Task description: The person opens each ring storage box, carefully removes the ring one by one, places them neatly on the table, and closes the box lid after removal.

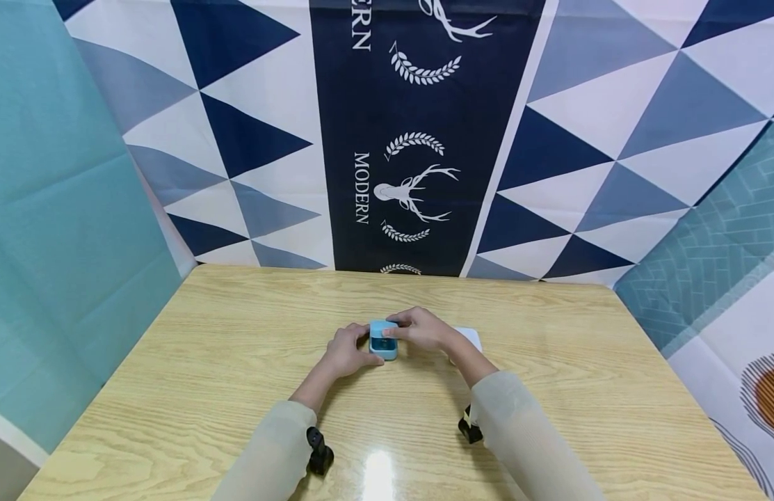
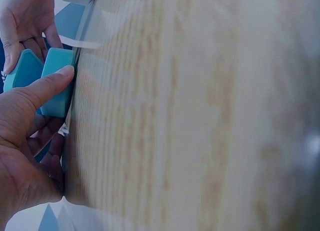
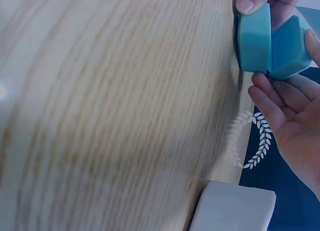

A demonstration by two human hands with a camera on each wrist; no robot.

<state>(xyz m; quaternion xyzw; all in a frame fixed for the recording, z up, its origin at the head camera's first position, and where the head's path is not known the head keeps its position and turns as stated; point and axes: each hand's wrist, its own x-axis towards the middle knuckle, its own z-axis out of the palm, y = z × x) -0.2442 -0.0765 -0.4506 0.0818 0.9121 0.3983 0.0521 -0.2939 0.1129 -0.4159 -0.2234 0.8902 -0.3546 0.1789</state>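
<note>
A small turquoise hinged case [image 1: 384, 354] stands on the table between both hands, its lid [image 3: 295, 51] tilted partway up from the base [image 3: 254, 43]. My left hand [image 1: 347, 351] grips the base from the left, thumb along its near side and fingers behind. From the right, my right hand [image 1: 421, 328] pinches the lid, its thumb on the lid's front. Both wrist views show the lid and base apart in a V. Most of the case's inside is hidden; in the head view it looks dark.
A white rounded block [image 3: 235, 206] lies on the wooden table [image 1: 236, 327] just right of the case, partly behind my right wrist. Black wrist mounts [image 1: 320, 456] sit at both sleeves. A patterned cloth [image 1: 412, 139] hangs at the table's far edge.
</note>
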